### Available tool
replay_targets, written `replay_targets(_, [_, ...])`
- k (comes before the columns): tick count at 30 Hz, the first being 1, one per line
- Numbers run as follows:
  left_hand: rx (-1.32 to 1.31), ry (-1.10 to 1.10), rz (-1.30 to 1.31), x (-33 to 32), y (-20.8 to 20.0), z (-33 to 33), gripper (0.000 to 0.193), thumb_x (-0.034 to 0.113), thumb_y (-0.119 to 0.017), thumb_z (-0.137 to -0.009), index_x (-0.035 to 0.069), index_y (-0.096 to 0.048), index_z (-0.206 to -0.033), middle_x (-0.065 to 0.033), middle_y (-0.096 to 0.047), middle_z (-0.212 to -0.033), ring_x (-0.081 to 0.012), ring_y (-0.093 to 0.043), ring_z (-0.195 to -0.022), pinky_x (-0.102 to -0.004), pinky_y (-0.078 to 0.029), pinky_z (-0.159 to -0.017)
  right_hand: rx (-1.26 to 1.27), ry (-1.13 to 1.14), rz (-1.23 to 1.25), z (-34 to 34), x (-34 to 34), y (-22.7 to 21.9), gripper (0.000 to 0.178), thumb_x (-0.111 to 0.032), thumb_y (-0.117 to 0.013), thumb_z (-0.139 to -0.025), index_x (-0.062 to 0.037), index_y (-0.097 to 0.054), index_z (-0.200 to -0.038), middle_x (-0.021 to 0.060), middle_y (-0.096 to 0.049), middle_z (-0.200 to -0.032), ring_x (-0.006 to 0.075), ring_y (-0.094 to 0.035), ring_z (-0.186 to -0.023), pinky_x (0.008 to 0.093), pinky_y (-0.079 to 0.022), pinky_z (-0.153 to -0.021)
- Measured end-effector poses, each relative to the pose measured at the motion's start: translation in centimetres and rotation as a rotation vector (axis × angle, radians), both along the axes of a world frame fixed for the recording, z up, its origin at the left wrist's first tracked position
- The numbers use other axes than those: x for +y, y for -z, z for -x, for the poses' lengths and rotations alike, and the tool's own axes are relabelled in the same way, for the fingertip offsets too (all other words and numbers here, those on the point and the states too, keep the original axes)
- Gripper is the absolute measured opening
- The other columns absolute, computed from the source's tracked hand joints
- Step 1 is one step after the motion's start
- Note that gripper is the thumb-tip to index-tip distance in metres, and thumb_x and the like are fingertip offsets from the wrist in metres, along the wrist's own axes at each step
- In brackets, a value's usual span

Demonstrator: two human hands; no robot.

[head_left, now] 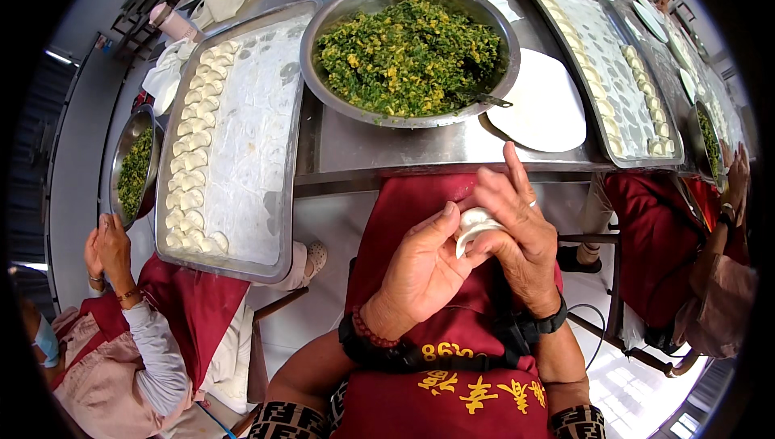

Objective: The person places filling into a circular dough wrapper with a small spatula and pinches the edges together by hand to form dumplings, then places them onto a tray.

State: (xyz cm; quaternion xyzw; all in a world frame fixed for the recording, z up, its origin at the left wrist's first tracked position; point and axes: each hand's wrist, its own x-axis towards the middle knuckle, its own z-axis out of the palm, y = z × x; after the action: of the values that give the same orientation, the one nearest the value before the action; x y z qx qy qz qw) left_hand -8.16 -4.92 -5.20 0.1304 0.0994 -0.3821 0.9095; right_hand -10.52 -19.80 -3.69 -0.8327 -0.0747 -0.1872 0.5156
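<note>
A folded white dumpling (472, 227) is held over my lap, between both hands. My left hand (418, 271) cups it from the left, with the thumb raised beside it. My right hand (521, 249) presses its thumb along the dumpling's edge, while its other fingers stretch upward. Part of the dumpling is hidden behind the right thumb and fingers. Beyond my hands, on the table, stands a large steel bowl (315, 76) heaped with chopped green and yellow filling (412, 60). A spoon handle (492, 101) sticks out of the filling at the right.
Left of the bowl, a metal tray (258, 140) holds a row of dumplings (190, 144). A white board (545, 112) lies right of the bowl. Another tray (601, 43) with dumplings stands farther right. Co-workers' hands (111, 249) show at both sides, near smaller filling bowls (152, 189).
</note>
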Motion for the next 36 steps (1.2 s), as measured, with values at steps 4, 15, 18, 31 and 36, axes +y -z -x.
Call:
replay_targets(4, [-0.054, -0.018, 0.239, 0.0, 2.2, 0.4, 0.036, 0.026, -0.044, -0.105, 0.003, -0.054, -0.131, -0.0077, -0.061, -0.123, -0.0179, -0.057, -0.115, -0.0395, -0.042, -0.105, -0.041, -0.113, 0.168, 0.2, -1.2, 0.5, 0.045, -0.036, -0.07, -0.082, -0.0108, -0.071, -0.118, 0.0068, -0.064, -0.131, 0.0334, -0.036, -0.143, 0.0459, -0.028, -0.109])
replay_targets(15, [-0.003, -0.025, 0.174, -0.2, 0.5, 0.0, 0.043, 0.029, -0.041, -0.106, -0.001, -0.049, -0.135, -0.0107, -0.06, -0.127, -0.0212, -0.058, -0.117, -0.0403, -0.043, -0.106, -0.115, 0.005, 0.191, -0.2, -0.8, 0.3, 0.042, -0.038, -0.062, -0.09, -0.0122, -0.069, -0.122, 0.0074, -0.064, -0.131, 0.037, -0.036, -0.142, 0.046, -0.034, -0.107])
replay_targets(18, [-0.036, -0.022, 0.22, -0.3, 0.7, 0.0, 0.043, 0.029, -0.04, -0.106, -0.001, -0.049, -0.135, -0.0108, -0.06, -0.128, -0.0208, -0.058, -0.117, -0.0397, -0.044, -0.105, -0.089, 0.003, 0.186, 0.0, -0.9, 0.4, 0.04, -0.036, -0.063, -0.09, -0.0131, -0.069, -0.122, 0.0078, -0.064, -0.13, 0.0368, -0.036, -0.142, 0.0452, -0.034, -0.107])
replay_targets(31, [-0.065, -0.021, 0.089, -0.7, 0.7, 0.1, 0.043, 0.028, -0.038, -0.106, -0.002, -0.049, -0.135, -0.0098, -0.059, -0.126, -0.0183, -0.054, -0.117, -0.0369, -0.04, -0.106, -0.013, -0.014, -0.121, 0.2, -0.6, 0.6, 0.008, -0.014, -0.076, -0.08, -0.0098, -0.075, -0.087, 0.0093, -0.072, -0.115, 0.0334, -0.044, -0.138, 0.0431, -0.033, -0.106])
replay_targets(36, [-0.056, -0.015, 0.191, -0.5, 1.7, -0.5, 0.045, 0.029, -0.036, -0.106, -0.002, -0.049, -0.136, -0.0127, -0.057, -0.131, -0.0234, -0.053, -0.122, -0.0402, -0.041, -0.107, -0.001, 0.044, -0.148, 0.0, -0.4, 0.0, 0.025, -0.013, -0.08, -0.074, -0.0068, -0.073, -0.097, 0.0109, -0.07, -0.119, 0.036, -0.043, -0.138, 0.0439, -0.033, -0.109])
